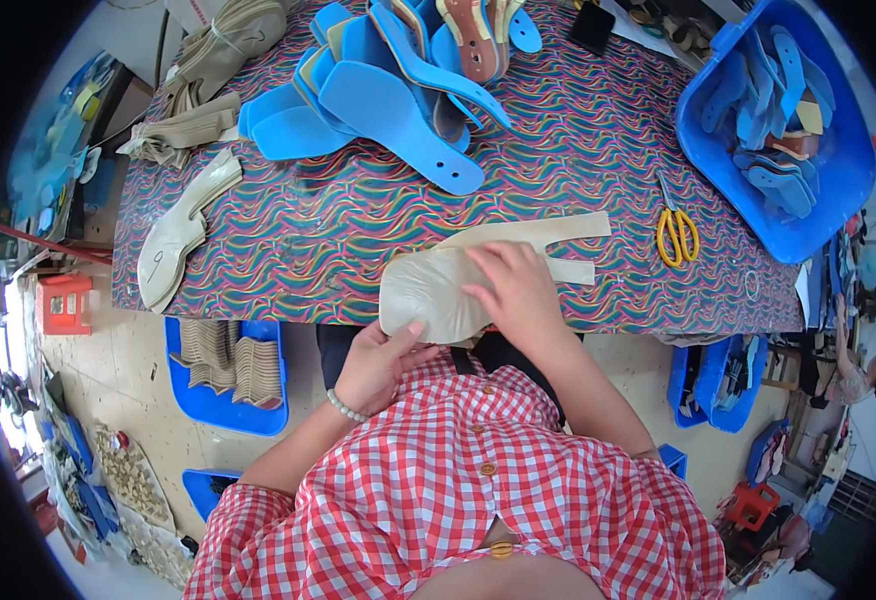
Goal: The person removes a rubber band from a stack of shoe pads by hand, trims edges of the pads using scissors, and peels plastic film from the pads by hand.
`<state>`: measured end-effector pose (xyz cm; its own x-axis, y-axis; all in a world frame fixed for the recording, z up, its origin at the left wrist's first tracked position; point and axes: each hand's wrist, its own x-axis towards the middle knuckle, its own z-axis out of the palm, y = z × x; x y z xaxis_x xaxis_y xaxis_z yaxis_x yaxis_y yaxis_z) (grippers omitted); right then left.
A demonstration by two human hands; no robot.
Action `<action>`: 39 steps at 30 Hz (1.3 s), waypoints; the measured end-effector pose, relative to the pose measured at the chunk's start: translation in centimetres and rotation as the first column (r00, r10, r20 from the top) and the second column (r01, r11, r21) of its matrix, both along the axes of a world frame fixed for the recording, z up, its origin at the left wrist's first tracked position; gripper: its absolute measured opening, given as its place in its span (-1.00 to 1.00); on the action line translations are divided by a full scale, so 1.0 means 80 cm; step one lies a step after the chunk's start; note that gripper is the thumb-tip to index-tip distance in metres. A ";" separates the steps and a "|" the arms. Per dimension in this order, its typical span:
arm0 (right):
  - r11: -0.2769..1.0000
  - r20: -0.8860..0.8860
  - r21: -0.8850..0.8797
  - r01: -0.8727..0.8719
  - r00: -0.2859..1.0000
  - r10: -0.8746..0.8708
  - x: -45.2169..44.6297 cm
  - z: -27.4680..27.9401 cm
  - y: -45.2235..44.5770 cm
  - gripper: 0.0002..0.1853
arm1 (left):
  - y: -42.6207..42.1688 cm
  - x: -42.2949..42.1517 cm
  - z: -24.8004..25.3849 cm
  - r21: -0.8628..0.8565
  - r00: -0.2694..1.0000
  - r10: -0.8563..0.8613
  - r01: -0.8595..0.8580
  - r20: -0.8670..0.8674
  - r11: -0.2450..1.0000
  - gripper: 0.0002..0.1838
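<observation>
A pale beige shoe upper piece with a rounded, wrinkled end lies at the front edge of the table, its two straps reaching right. My left hand grips its lower edge, thumb on top and fingers partly hidden underneath. On the piece's right part rests my right hand, its thumb and fingers apart on the surface. Blue insoles are heaped farther back on the table. Right of the straps lie yellow-handled scissors.
Stacked beige uppers lie at the table's left. A blue tub of insoles stands at the right corner. Below the table are a blue bin with stacked beige pieces and another blue bin. A person is at far right.
</observation>
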<state>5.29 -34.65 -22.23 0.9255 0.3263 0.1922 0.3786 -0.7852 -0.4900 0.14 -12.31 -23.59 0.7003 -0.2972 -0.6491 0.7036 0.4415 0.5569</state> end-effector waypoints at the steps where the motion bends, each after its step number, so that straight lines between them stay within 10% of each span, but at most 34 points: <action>1: 1.000 0.016 0.008 -0.001 1.000 0.001 0.007 -0.006 -0.007 -0.52 | 0.000 0.002 -0.003 0.033 0.998 0.012 -0.014 0.069 0.999 -0.74; 7: 0.993 0.214 0.081 0.081 0.972 -0.096 0.024 0.004 -0.029 -0.65 | 0.018 0.039 -0.007 0.181 0.904 0.167 -0.254 0.394 0.950 -0.73; 10: 0.940 -0.017 0.336 0.059 0.998 -0.056 0.009 0.043 -0.009 -0.76 | 0.026 0.049 0.008 0.252 0.812 0.125 -0.318 0.569 0.914 -0.72; 14: 0.798 -0.001 0.601 -0.037 0.999 0.048 0.000 0.082 0.045 -0.80 | 0.006 0.059 0.034 0.202 0.767 0.078 -0.264 0.637 0.943 -0.69; 19: 0.860 0.228 0.502 -0.090 0.973 -0.032 0.018 0.084 0.057 -0.78 | -0.026 0.053 0.078 0.120 0.760 0.040 -0.154 0.649 0.981 -0.57; 23: 0.866 0.247 0.491 -0.094 0.968 -0.034 0.015 0.087 0.052 -0.78 | -0.021 0.055 0.076 0.572 0.441 -0.428 -0.270 0.789 0.775 -0.48; 29: 0.873 0.164 0.486 -0.021 0.984 -0.068 0.008 0.084 0.046 -0.81 | -0.033 0.063 0.095 0.610 0.221 -0.577 -0.428 0.786 0.667 -0.42; 32: 0.686 -0.146 0.714 0.143 0.988 -0.054 0.001 0.074 0.040 -0.78 | -0.038 0.067 0.093 0.548 0.083 -0.591 -0.496 0.802 0.673 -0.38; 39: 0.477 -0.173 0.870 0.128 0.984 0.051 -0.042 0.041 0.015 -0.56 | -0.053 0.064 0.088 0.456 -0.107 -0.546 -0.432 0.831 0.778 -0.37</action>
<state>1.94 -33.43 -18.93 0.9765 0.0344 0.2126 0.2096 0.0750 -0.9749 5.28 -16.58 -16.56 0.6349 -0.4123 0.6534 -0.7646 -0.2136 0.6081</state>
